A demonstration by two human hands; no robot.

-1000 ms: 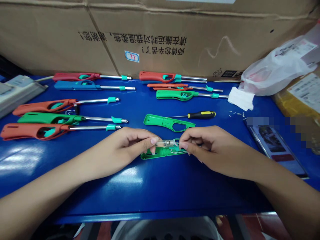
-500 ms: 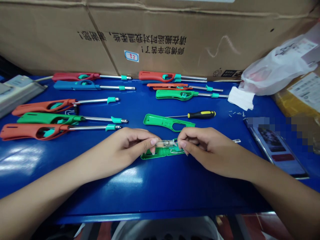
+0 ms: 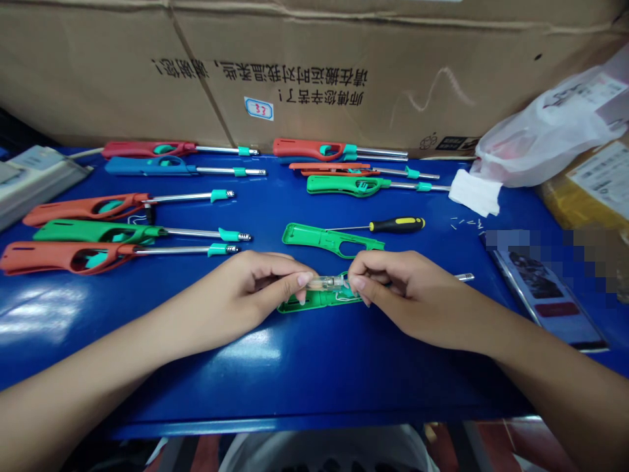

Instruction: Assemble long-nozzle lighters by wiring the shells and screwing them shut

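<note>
My left hand (image 3: 263, 288) pinches a small clear gas tank (image 3: 325, 282) between thumb and fingers, holding it level over an open green lighter shell half (image 3: 317, 301). At the tank's right end, the thumb and fingertips of my right hand (image 3: 388, 288) are closed; what they grip there is hidden. White wire and a teal part (image 3: 346, 292) show in the shell under my fingers. Beyond my right hand pokes the metal tip (image 3: 464, 277) of a lighter tube. The matching green cover half (image 3: 319, 240) lies just behind, hollow side up, with a screwdriver (image 3: 397, 225) touching or overlapping it.
Several long-necked lighters lie at the left, such as an orange one (image 3: 63, 257), and more at the back, including a green one (image 3: 344, 186). Small screws (image 3: 466, 223), white paper (image 3: 476, 193) and a phone (image 3: 550, 295) are right. A cardboard box (image 3: 314, 39) closes the back.
Both hands keep their hold almost unmoved at the gas tank. The view has shifted very slightly.
</note>
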